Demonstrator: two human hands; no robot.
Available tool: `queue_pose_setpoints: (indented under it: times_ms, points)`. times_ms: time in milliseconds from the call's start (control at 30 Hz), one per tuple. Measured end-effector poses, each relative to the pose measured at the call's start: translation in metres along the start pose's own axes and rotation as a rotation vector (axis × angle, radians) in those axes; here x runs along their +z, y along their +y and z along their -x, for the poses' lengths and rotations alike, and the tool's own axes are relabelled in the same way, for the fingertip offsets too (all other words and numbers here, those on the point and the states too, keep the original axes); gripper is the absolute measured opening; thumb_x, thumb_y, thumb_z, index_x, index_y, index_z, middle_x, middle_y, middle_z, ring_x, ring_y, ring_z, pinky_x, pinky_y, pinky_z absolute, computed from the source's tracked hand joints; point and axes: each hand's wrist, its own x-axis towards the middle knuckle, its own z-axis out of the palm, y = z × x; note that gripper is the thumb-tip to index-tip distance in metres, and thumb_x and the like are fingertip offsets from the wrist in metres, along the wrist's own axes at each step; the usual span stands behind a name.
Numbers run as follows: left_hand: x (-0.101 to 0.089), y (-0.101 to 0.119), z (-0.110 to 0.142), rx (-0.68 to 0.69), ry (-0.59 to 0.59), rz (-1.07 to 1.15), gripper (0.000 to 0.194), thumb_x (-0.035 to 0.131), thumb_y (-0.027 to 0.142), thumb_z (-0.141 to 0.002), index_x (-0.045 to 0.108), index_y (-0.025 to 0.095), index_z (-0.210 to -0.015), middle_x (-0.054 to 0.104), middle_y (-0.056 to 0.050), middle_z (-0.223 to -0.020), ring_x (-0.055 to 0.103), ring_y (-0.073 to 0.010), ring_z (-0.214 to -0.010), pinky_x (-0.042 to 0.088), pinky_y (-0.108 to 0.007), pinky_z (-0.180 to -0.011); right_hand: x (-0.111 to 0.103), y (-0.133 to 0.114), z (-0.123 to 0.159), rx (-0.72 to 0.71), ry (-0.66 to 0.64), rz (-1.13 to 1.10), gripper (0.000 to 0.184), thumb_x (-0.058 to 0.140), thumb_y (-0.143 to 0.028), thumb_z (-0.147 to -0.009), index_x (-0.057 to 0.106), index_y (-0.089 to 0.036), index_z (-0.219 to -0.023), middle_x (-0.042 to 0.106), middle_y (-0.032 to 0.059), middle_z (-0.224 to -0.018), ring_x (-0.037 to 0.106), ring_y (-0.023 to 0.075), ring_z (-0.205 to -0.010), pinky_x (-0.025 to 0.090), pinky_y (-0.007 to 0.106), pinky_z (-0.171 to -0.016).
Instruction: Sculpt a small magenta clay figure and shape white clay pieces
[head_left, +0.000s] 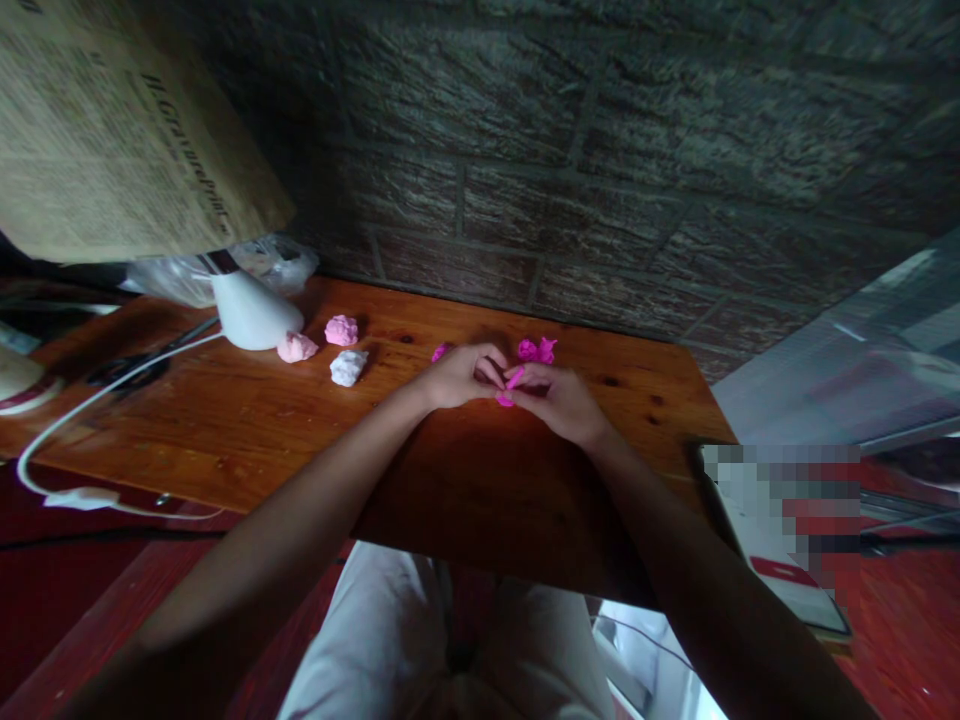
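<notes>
Over the wooden table, my left hand (471, 376) and my right hand (561, 402) meet with their fingertips together. Between them is a small bright pink piece of modelling clay (514, 379), pinched by my right thumb and fingers. My left fingers are closed against the same piece, which they partly hide. Just behind my right hand lies a shaped lump of bright pink clay (538, 349) with an uneven, ruffled outline. A smaller bright pink bit (439, 352) sits beyond my left wrist. Further left are a pink lump (341, 330), a pale pink lump (297, 346) and a white lump (348, 368).
A lamp with a white base (251, 312) and a newsprint shade (127, 140) stands at the left, its white cord (67, 420) looping over the table edge. A plastic bag (281, 262) lies behind it. The stone-patterned wall (495, 220) borders the table (480, 480).
</notes>
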Motion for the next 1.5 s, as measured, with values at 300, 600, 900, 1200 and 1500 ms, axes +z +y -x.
queue_pose_setpoints:
  times_ms: [300, 600, 900, 1200, 1500]
  points:
    - [-0.0004, -0.0023, -0.0003, -0.013, -0.002, 0.026, 0.036, 0.085, 0.011, -0.066, 0.061, 0.012, -0.093, 0.075, -0.003, -0.078, 0.072, -0.0121, -0.072, 0.054, -0.024, -0.07, 0.0018, -0.0035, 0.0009, 0.007, 0.058, 0.158, 0.005, 0.073, -0.023, -0.079, 0.071, -0.021, -0.084, 0.076, 0.0017, -0.081, 0.069, 0.0166, -0.073, 0.053, 0.03, -0.072]
    - [-0.0002, -0.0023, -0.0003, -0.023, 0.009, 0.036, 0.037, 0.087, 0.013, -0.064, 0.062, 0.012, -0.092, 0.074, -0.003, -0.079, 0.071, -0.012, -0.072, 0.054, -0.024, -0.07, 0.0008, -0.0059, 0.0003, -0.005, 0.037, 0.236, 0.005, 0.074, -0.025, -0.079, 0.071, -0.022, -0.081, 0.073, -0.0002, -0.075, 0.065, 0.0148, -0.067, 0.048, 0.027, -0.065]
    - [-0.0045, -0.0001, 0.0003, -0.041, 0.038, 0.013, 0.041, 0.089, 0.015, -0.062, 0.061, 0.012, -0.093, 0.074, -0.003, -0.078, 0.07, -0.0137, -0.071, 0.053, -0.027, -0.072, 0.0023, -0.005, -0.0004, -0.02, 0.03, 0.236, 0.009, 0.075, -0.027, -0.079, 0.069, -0.022, -0.075, 0.07, -0.0012, -0.07, 0.061, 0.0138, -0.063, 0.045, 0.026, -0.062]
    - [-0.0069, 0.0027, 0.0001, -0.017, 0.058, 0.013, 0.041, 0.087, 0.014, -0.063, 0.061, 0.012, -0.095, 0.075, -0.003, -0.078, 0.07, -0.0128, -0.07, 0.052, -0.025, -0.07, 0.0012, -0.0023, -0.0007, -0.022, -0.003, 0.21, 0.008, 0.072, -0.027, -0.082, 0.07, -0.021, -0.078, 0.071, -0.0006, -0.073, 0.062, 0.0137, -0.065, 0.046, 0.026, -0.064]
    - [-0.0046, 0.002, -0.0009, 0.026, 0.072, -0.014, 0.037, 0.082, 0.011, -0.066, 0.061, 0.013, -0.096, 0.075, -0.002, -0.079, 0.07, -0.0124, -0.071, 0.052, -0.024, -0.07, -0.0024, 0.0001, -0.0005, -0.018, -0.019, 0.099, 0.012, 0.075, -0.033, -0.08, 0.072, -0.023, -0.086, 0.076, 0.0012, -0.086, 0.069, 0.017, -0.078, 0.053, 0.032, -0.078]
